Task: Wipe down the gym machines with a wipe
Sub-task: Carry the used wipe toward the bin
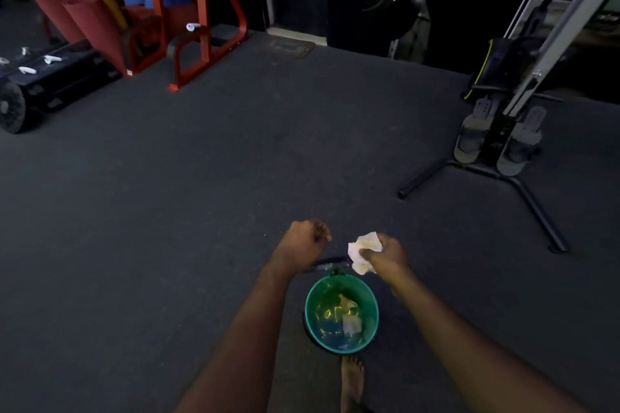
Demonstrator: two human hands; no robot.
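right grip [385,253]: fingers curled round the wipe [364,251], a crumpled white wad held in the air just past the bucket's far rim.
left grip [302,241]: fingers curled into a fist and we see nothing in it; level with the right, just beside the wipe.
bucket [313,308]: green, on the floor below both grips, with liquid and a pale scrap inside.
nearest machine: rail machine [503,141] with grey footplates, ahead and to the right of the wipe, well apart; its rail's long axis climbs up and away to the right.
other machine: red frame [204,43], ahead-left, farther off.
key relation: the wipe is on our right, the same side as the rail machine, so we judge the right grip carries it there.
step: no machine touched yet; wiping not begun.
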